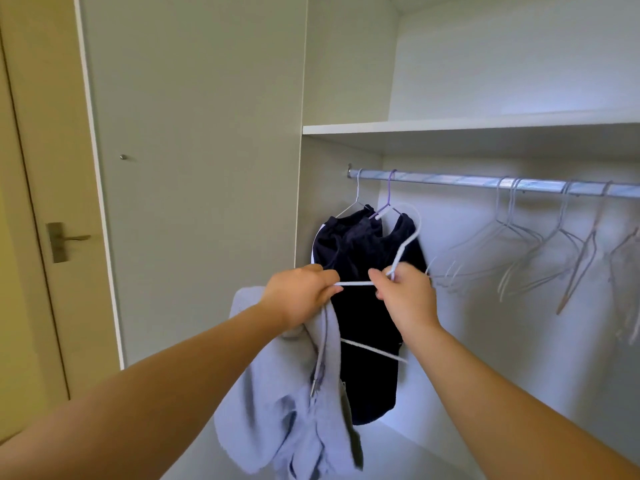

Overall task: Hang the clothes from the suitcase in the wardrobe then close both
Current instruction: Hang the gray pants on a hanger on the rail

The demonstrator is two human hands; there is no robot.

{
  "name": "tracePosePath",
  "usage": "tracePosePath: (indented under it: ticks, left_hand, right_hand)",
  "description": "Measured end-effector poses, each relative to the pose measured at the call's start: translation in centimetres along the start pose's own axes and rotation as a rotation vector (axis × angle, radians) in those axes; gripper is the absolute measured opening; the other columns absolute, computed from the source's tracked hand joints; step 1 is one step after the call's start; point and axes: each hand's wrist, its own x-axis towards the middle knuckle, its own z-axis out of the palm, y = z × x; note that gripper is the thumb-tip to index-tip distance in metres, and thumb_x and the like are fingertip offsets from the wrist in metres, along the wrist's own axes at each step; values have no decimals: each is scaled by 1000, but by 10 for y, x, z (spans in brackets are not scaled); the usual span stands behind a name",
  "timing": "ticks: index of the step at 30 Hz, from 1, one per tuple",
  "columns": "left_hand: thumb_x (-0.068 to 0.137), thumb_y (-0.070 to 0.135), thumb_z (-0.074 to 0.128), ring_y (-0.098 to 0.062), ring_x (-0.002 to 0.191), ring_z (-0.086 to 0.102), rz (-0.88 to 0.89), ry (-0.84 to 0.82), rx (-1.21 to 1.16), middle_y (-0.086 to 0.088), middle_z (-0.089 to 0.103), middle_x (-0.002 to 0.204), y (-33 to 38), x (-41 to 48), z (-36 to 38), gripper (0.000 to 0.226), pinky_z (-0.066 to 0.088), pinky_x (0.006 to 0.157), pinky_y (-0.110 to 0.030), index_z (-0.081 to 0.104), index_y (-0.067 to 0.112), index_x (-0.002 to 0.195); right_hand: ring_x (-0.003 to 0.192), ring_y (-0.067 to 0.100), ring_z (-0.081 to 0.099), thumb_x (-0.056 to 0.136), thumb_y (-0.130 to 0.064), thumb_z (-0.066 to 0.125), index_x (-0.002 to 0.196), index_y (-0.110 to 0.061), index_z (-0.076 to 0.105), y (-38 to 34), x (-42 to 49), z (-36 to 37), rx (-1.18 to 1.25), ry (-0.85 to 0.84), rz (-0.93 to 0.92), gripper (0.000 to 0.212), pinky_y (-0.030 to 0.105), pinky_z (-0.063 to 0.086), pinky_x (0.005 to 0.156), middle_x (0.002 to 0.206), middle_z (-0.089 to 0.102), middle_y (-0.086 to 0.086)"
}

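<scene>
Wardrobe [346, 129] interior, being viewed from head height, with its door [194, 202] standing open at 9 o'clock and the rail [485, 182] running from centre towards 3 o'clock. Two dark garments [360, 317] are being carried on hangers at the rail's left end, while the empty hangers [519, 244] are being left spare at 3 o'clock.

At centre, a white hanger [356, 283] is being held off the rail by both hands. One corner of it is being gripped in the curled fingers of the left hand [301, 296], apparently together with a fold of the pale fleece garment [277, 410], which is hanging down towards 6 o'clock. The lower bar is being pinched between thumb and fingertips of the right hand [405, 292]. The suitcase is not being shown.

The fleece is judged not yet to be seated on the hanger, so three faults are being risked:

- **Slipping off:** the bulky cloth may slide from the thin wire shoulder as it is being fed on, because most of its weight is being borne by one hand.
- **Snagging:** the white hook (lying close to the hanger necks at 12 o'clock) may be caught on them.
- **Dislodging:** a dark garment may be knocked from the rail if the hanger is lifted without being drawn clear first.
</scene>
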Motion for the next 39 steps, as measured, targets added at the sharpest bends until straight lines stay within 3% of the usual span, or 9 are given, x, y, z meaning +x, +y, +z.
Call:
tracePosePath:
  ticks: [4,10,14,18,21,25,29,31,39]
  left_hand:
    - [99,36,41,-27,84,51,-162,251,-288,0,50,82,7,13,-15,26,35,64,-30,45,21,78]
    - [97,33,45,-23,73,44,-274,364,-445,5,42,62,12,14,-23,29,31,60,-28,44,21,71]
    - [97,32,47,-26,73,48,-276,426,-492,-1,49,62,7,11,-33,31,37,62,-32,57,10,78]
    - [98,30,45,-27,82,57,-277,535,-490,-13,64,82,-4,6,-53,30,45,71,-32,66,8,98]
    - [98,31,44,-26,82,56,-231,601,-420,-10,62,83,-10,5,-66,29,43,70,-31,66,12,100]
    - [98,32,44,-27,86,57,-156,616,-346,-12,63,91,-28,-1,-75,30,43,75,-32,66,12,100]
    - [89,44,35,-30,77,54,-36,482,-177,-8,53,75,-53,-20,-66,47,41,69,-34,65,8,92]
    - [85,45,33,-31,76,55,-6,396,-111,-2,48,73,-64,-29,-57,49,44,68,-35,65,10,91]
    - [83,57,23,-28,66,51,56,182,42,-5,54,70,-93,-51,-41,64,38,60,-27,63,8,81]
  right_hand:
    - [91,20,55,84,-20,65,88,-18,63,0,-4,-3,-59,383,-230,4,34,36,85,88,62,-5]
    - [86,9,59,79,-19,74,98,-23,54,20,-22,13,146,-459,42,27,22,44,80,88,59,-7]
    - [79,15,63,83,-2,63,84,-15,63,31,-24,19,154,-682,107,13,28,51,75,83,66,2]
    - [96,22,66,78,-11,72,100,-6,68,51,-28,23,-259,-897,149,23,31,53,88,100,70,8]
    - [89,19,58,82,-21,69,101,-8,60,59,-34,24,-682,-959,166,25,23,45,71,80,56,1]
    - [60,19,43,88,-8,50,78,-13,48,62,-27,16,-469,-748,390,12,20,37,45,77,47,8]
    - [71,30,58,90,-6,46,83,-9,47,60,-9,6,-95,-439,404,8,40,57,69,89,52,15]
    - [73,29,57,83,-5,51,72,-9,46,53,-6,-2,-111,-349,307,13,43,56,79,80,51,13]
    - [57,18,39,77,-4,56,65,-8,45,58,-1,-22,-309,-189,173,17,24,26,47,66,45,8]
